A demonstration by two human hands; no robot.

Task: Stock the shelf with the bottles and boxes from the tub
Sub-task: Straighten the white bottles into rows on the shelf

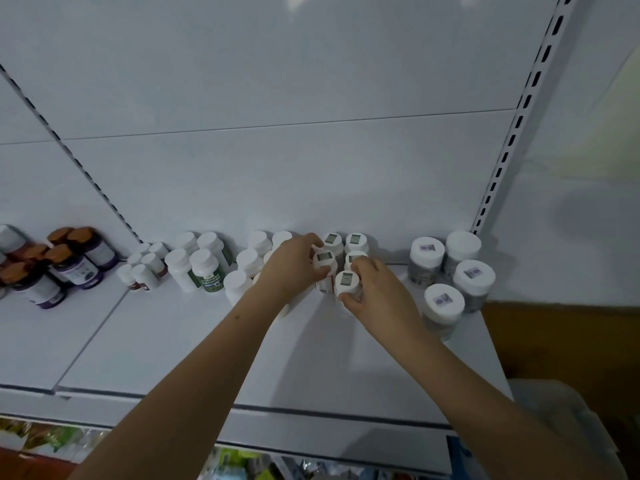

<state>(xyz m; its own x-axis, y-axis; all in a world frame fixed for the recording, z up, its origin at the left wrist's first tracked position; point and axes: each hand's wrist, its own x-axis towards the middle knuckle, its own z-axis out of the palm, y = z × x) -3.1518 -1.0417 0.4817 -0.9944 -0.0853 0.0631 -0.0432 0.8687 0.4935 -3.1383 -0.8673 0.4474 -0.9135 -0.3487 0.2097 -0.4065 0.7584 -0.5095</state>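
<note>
On the white shelf (194, 344) stands a cluster of small white-capped bottles with square stickers on their lids. My left hand (294, 268) grips one of them (325, 261) in the middle of the cluster. My right hand (377, 292) grips the front bottle (347, 282) of the same cluster, fingers curled round its side. Two more stickered bottles (356, 241) stand behind, against the back panel. Both bottles in my hands appear to rest on the shelf.
Larger white-capped jars (444, 301) stand at the right. White bottles with green labels (204, 268) and tiny bottles (145, 266) sit to the left, brown-capped purple bottles (72, 261) further left. A pale tub (568, 410) shows at lower right. A slotted upright (512, 133) rises on the right.
</note>
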